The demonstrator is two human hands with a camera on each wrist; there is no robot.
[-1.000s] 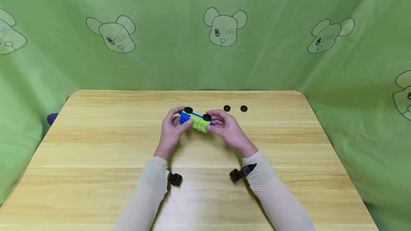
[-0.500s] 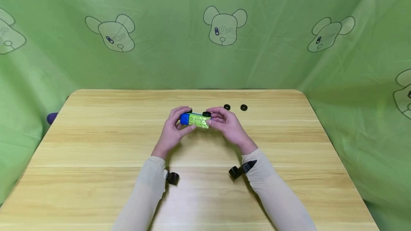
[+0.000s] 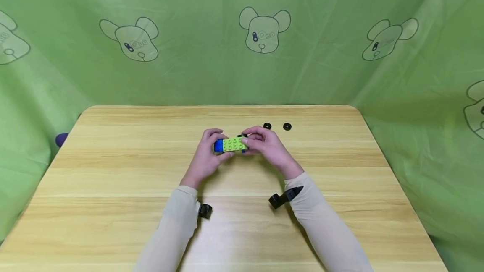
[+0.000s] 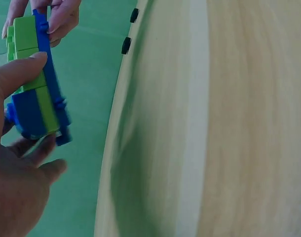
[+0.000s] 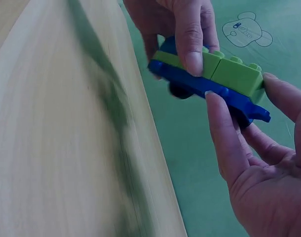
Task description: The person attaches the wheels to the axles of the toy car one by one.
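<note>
A toy car of building blocks (image 3: 234, 144) is held above the table between both hands, its studded lime-green top turned up towards the head view. Its left end is blue, and a blue base (image 5: 217, 89) runs beneath the green blocks. My left hand (image 3: 204, 158) grips the blue end, thumb along the near side and fingers behind. The right hand (image 3: 269, 149) holds the other end between thumb and fingers. Bare blue axle stubs (image 4: 60, 103) show on the near side in the left wrist view. On the far side, a black wheel (image 5: 180, 91) is partly hidden.
Two loose black tyres (image 3: 287, 126) lie apart near the back of the wooden table (image 3: 124, 179), beyond the right hand. A green curtain (image 3: 189, 62) printed with bear heads hangs behind the table and at both sides.
The car has been rolled so its studded top now faces up; its wheels have tipped away behind it. The left hand has shifted its fingers around the blue end.
</note>
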